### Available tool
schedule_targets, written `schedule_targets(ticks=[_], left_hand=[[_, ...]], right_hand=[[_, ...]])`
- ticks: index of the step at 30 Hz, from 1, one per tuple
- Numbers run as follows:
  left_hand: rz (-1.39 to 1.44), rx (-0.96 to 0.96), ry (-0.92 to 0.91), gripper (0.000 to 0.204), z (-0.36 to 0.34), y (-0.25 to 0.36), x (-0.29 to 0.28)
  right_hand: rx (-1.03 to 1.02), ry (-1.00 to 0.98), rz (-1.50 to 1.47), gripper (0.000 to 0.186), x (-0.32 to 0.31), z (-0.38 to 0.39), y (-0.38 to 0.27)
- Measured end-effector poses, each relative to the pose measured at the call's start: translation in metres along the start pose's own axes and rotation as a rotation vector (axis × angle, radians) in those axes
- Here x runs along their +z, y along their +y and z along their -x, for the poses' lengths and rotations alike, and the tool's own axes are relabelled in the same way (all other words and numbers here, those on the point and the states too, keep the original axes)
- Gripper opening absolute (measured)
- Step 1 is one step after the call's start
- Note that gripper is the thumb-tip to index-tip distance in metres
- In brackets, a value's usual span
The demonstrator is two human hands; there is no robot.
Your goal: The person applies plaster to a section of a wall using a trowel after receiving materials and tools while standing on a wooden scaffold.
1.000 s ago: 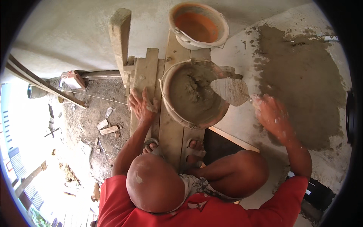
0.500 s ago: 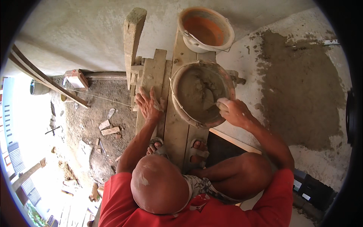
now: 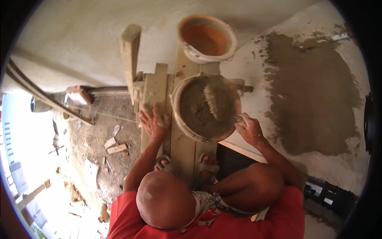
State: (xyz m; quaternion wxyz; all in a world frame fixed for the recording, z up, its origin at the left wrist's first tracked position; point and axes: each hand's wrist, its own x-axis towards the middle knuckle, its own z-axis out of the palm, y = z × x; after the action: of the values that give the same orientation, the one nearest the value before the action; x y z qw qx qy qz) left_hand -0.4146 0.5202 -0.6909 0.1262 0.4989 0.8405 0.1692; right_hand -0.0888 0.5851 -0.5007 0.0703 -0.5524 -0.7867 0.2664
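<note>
A bucket of wet grey mortar stands on the planks in front of me. My right hand is closed on the handle of a trowel at the bucket's right rim. The trowel's blade, over the mortar inside the bucket, bears a long ridged lump of mortar that mostly covers it. My left hand lies flat, fingers spread, on a plank left of the bucket and holds nothing.
A second bucket, orange inside, stands behind the mortar bucket. An upright wooden post rises at the far left. Wet mortar covers part of the wall on the right. Broken bricks lie on the dirt floor below left.
My right hand has turned the trowel in the bucket, and its blade now carries a lump of mortar. My left hand stays on the plank. The view has shifted slightly.
</note>
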Motion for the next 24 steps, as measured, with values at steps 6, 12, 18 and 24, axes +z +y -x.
schedule_targets(ticks=[6,12,18,24], left_hand=[[-0.017,-0.003,0.019,0.072,-0.003,0.006,0.0],[-0.034,0.013,0.051,0.074,-0.003,0.001,0.006],[-0.064,0.011,0.016,0.075,-0.003,-0.004,-0.006],[-0.01,0.054,-0.006,0.073,-0.005,0.023,0.014]], right_hand=[[0.02,0.053,0.103,0.035,-0.075,-0.034,-0.032],[-0.098,0.182,-0.046,0.039,-0.178,-0.077,-0.085],[-0.079,-0.034,-0.523,0.041,-0.241,-0.133,-0.078],[0.492,0.702,0.165,0.026,-0.335,-0.214,0.18]])
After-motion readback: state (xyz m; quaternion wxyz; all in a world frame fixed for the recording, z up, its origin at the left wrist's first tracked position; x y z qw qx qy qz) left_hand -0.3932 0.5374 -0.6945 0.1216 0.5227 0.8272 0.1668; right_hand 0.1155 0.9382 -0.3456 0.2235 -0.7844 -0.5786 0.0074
